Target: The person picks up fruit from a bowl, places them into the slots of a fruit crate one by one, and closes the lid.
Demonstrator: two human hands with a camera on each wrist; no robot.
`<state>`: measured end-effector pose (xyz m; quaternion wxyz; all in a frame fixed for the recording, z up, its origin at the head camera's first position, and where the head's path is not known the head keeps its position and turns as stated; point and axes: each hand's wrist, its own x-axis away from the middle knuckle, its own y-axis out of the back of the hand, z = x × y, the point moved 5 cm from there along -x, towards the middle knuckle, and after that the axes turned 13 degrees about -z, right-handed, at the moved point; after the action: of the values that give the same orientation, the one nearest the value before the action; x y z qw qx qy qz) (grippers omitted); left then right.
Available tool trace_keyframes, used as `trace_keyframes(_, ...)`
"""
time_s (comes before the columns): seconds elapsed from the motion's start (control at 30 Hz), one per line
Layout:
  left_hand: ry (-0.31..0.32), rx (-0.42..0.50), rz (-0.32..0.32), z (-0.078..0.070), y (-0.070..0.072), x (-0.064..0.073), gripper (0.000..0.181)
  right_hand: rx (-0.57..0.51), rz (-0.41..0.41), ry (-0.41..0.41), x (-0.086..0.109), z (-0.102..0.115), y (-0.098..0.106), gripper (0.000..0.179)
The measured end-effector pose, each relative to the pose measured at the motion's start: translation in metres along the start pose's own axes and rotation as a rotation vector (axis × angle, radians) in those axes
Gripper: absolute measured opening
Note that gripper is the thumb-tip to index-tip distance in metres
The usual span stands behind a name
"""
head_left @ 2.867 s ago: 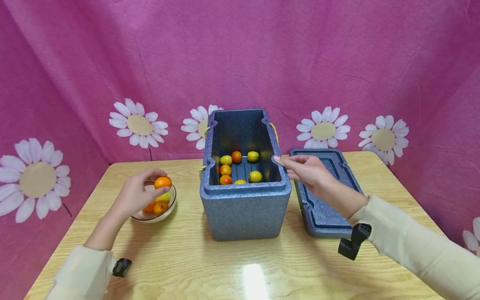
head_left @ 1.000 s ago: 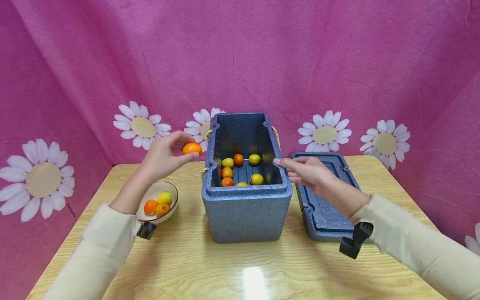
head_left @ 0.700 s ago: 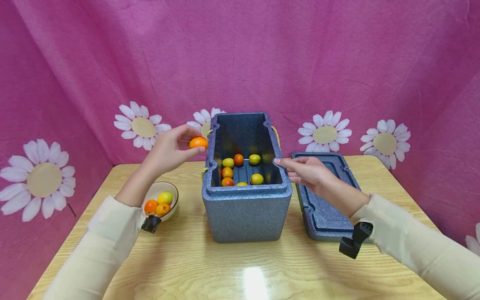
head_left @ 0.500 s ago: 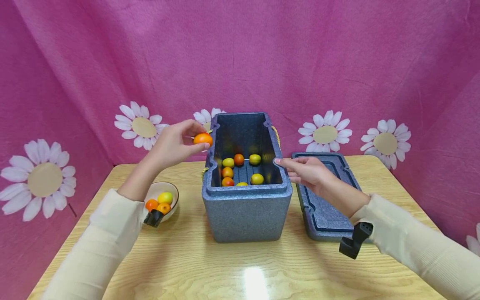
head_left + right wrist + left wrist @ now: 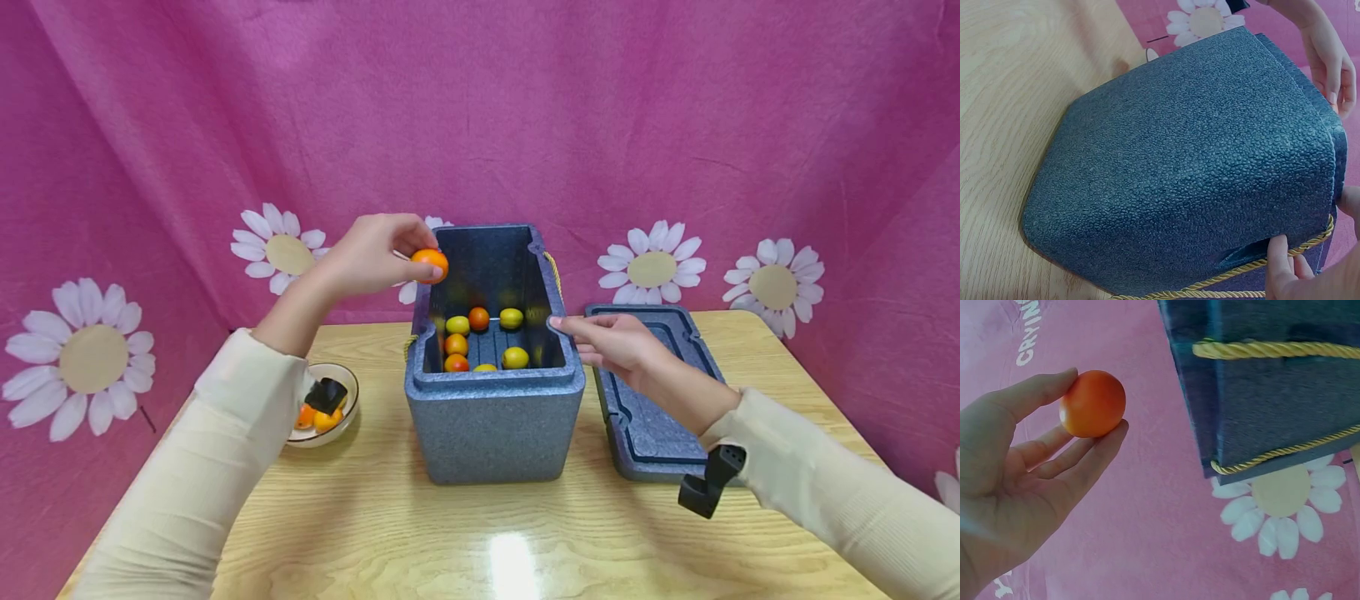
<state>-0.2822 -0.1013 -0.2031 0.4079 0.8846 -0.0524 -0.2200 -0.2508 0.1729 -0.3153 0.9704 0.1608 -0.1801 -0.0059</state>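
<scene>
A small round orange fruit is pinched between the thumb and fingertips of my left hand. In the head view it appears over the left rim of the grey foam box; the left wrist view shows a gap between the fruit and the box wall. Several yellow and orange fruits lie on the box floor. My right hand grips the box's right rim, thumb in the notch. In the right wrist view its fingers touch the outer wall by a yellow rope handle.
A pale bowl with a few fruits stands left of the box, partly hidden by the left wrist camera. The grey lid lies on the wooden table at right. A pink flowered cloth hangs behind.
My left hand has lifted the orange fruit from the bowl and carried it up and right to the box's left rim. My right hand has kept its place on the box rim.
</scene>
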Motion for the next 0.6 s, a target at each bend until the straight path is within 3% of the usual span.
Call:
trace_keyframes(0.33, 0.01, -0.06, 0.086, -0.016, -0.005, -0.027, 0.032, -0.016, -0.008, -0.005, -0.002, -0.001, 0.001, 0.083)
trace_keyframes(0.6, 0.039, -0.07, 0.13, -0.029, -0.018, -0.049, 0.034, -0.019, 0.017, -0.001, 0.001, 0.0, -0.002, 0.085)
